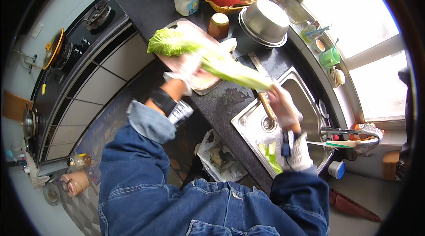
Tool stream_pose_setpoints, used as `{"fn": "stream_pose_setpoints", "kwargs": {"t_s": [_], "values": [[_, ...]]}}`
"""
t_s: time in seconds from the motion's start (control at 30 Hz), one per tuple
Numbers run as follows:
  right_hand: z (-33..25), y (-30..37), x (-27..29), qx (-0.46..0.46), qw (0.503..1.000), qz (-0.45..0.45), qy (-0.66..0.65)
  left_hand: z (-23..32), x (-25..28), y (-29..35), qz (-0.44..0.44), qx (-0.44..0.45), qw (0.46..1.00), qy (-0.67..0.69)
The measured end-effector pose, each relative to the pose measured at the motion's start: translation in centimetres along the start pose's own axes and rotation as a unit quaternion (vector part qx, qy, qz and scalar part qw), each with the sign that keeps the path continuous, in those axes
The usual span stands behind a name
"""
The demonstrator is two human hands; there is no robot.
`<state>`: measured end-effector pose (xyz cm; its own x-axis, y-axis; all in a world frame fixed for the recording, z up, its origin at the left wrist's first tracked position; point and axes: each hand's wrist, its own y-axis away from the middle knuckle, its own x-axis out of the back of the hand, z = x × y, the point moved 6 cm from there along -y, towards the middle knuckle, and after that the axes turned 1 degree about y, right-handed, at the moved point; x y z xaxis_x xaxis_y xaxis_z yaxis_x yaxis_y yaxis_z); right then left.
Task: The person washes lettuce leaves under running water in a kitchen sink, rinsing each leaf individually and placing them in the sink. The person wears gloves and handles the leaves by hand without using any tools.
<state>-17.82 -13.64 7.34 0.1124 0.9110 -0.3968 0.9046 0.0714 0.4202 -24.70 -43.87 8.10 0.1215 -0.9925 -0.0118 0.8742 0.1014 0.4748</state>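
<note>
A long pale-green leafy vegetable (232, 71), like Chinese cabbage, stretches over the pink cutting board (208, 85) toward the sink. Its frilly leaf end points left. My right hand (283, 105), blurred, is closed on the narrow stalk end above the sink's near edge. Against the middle of the vegetable is my left hand (190, 70), in a clear plastic glove; motion smears its fingers, so their grip does not show. Partly behind the stalk end lies a knife with a wooden handle (267, 105), reaching over the sink rim.
Cut green pieces (271, 156) lie in the steel sink (248, 123). Beyond the board stand a brown jar (218, 26), a white-lidded jar (186, 1) and an upturned metal bowl (265, 21). A lined trash bin (219, 156) sits below the counter edge; the stove (95, 19) is left.
</note>
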Motion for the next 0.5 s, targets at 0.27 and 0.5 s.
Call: {"fn": "stream_pose_setpoints", "kwargs": {"t_s": [0.27, 0.5], "values": [[1.4, -16.0, -15.7, -0.036, 0.989, 0.020, 0.142, 5.8, 14.6, -10.7, 0.226, -0.024, 0.972, 0.066], [3.2, -14.6, -9.6, 0.004, 0.971, 0.045, 0.233, 5.2, 10.7, -9.9, 0.355, -0.431, 0.721, -0.411]]}}
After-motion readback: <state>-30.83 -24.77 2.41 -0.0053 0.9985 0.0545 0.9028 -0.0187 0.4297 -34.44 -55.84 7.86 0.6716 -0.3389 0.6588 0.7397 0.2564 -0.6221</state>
